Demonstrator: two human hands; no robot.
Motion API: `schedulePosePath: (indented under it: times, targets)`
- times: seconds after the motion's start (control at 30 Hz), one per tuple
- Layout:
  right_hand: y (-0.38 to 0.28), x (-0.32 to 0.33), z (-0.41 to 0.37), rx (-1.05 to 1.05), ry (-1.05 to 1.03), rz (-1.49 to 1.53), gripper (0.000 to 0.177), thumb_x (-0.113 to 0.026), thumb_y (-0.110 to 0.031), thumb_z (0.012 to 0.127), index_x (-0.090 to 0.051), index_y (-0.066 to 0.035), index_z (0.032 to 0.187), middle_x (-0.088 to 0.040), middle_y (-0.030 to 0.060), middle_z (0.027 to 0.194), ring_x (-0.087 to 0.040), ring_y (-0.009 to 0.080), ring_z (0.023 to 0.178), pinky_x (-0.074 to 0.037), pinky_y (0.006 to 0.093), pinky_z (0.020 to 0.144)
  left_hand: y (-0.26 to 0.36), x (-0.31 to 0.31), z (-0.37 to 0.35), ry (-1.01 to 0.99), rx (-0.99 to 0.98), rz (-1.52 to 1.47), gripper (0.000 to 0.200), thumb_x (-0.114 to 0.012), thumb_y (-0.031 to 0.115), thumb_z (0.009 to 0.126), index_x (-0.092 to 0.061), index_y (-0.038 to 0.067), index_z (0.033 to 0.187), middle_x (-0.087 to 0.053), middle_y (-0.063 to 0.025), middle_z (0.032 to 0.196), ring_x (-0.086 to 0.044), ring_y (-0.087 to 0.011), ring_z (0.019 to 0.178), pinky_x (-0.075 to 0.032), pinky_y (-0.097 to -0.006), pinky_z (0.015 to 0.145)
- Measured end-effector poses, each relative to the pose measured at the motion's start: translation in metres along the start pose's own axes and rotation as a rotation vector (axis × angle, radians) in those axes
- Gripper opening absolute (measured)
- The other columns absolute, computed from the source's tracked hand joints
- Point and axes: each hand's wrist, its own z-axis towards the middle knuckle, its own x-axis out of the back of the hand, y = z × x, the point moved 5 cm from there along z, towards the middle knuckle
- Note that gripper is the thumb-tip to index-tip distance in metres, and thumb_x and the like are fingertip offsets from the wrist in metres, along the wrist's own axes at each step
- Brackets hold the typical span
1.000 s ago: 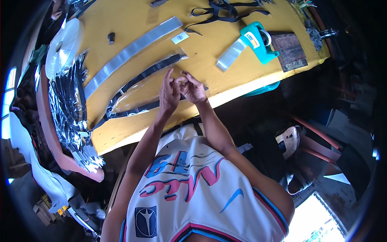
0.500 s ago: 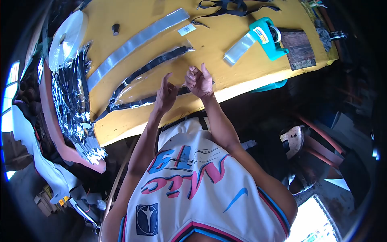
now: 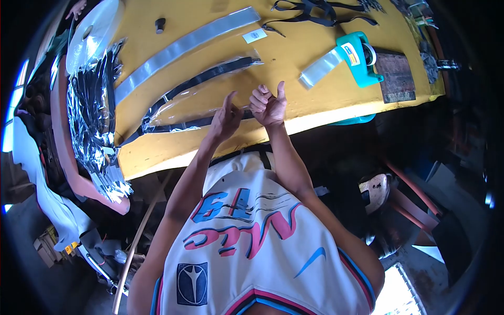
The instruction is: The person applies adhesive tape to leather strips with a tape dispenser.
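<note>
Item: my left hand (image 3: pixel 226 118), fingers loosely spread, tips touching the clear sleeve (image 3: pixel 189 102) near the yellow table's (image 3: pixel 325 102) near edge. My right hand (image 3: pixel 269 105), just beside, curled closed, thumb up; contents I couldn't tell. Bare tabletop lay rightward, toward the tape dispenser (image 3: pixel 359 58).

Can't tell if the right hand (image 3: pixel 269 105) pinches anything. Tiny label (image 3: pixel 255 35) is unreadable, and the black straps (image 3: pixel 320 8) get cut off up top.
</note>
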Motion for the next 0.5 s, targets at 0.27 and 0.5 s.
schedulePosePath:
  times: [0.27,0.5]
  targets:
    - [-0.001,0.002,-0.001,-0.012,0.025,-0.021,0.070,-0.047,-0.078,0.091,-0.061,-0.009,0.089,-0.039,-0.0026,0.063,-0.035,0.0109,0.053,-0.031,0.0242,0.048,0.001,-0.011,0.005,-0.034,-0.029,0.025,0.062,-0.065,0.014,0.094,-0.035,0.012,0.148,-0.068,-0.0165,0.084,-0.066,-0.0315,0.074,-0.051,-0.0413,0.071]
    - [0.000,0.002,-0.001,-0.012,0.056,-0.020,0.071,-0.047,-0.079,0.090,-0.063,-0.010,0.089,-0.038,-0.0027,0.063,-0.034,0.0108,0.052,-0.029,0.0242,0.047,0.006,-0.016,0.004,-0.055,0.019,0.151,0.061,-0.062,0.016,0.095,-0.034,0.014,0.149,-0.069,-0.0180,0.087,-0.069,-0.0381,0.082,-0.052,-0.0459,0.075]
